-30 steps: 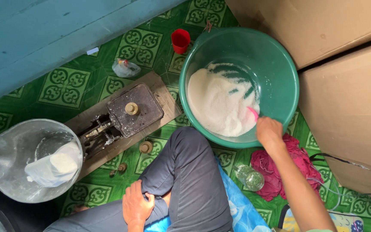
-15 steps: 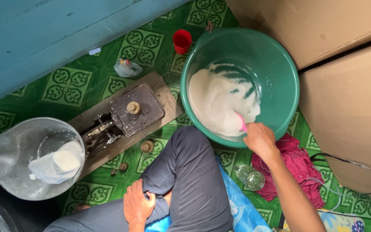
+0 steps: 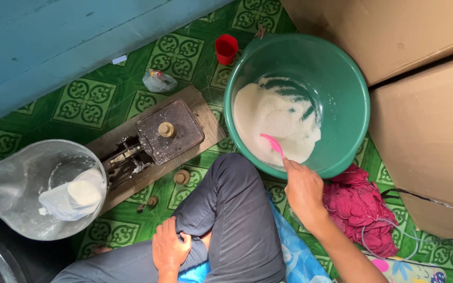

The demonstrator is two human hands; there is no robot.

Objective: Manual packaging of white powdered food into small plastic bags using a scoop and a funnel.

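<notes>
A green plastic basin (image 3: 342, 78) stands on the floor, holding a heap of white powder (image 3: 273, 123). My right hand (image 3: 302, 191) is at the basin's near rim, gripping a pink scoop (image 3: 272, 143) whose end rests in the powder. My left hand (image 3: 170, 247) lies on my bent knee in grey trousers, fingers loosely spread, holding nothing. Left of my knee sits a dark metal balance scale (image 3: 155, 137) on a wooden board.
A clear container (image 3: 6, 183) at the left holds a filled white bag (image 3: 74, 198). A red cup (image 3: 226, 48) and a small plastic bag (image 3: 158, 81) lie beyond the scale. Cardboard boxes (image 3: 425, 105) stand on the right, a pink cloth (image 3: 360, 207) beside my right arm. Blue wall behind.
My right hand has moved left along the basin's near rim, dragging the pink scoop through the powder toward the middle. My left hand has stayed on the knee.
</notes>
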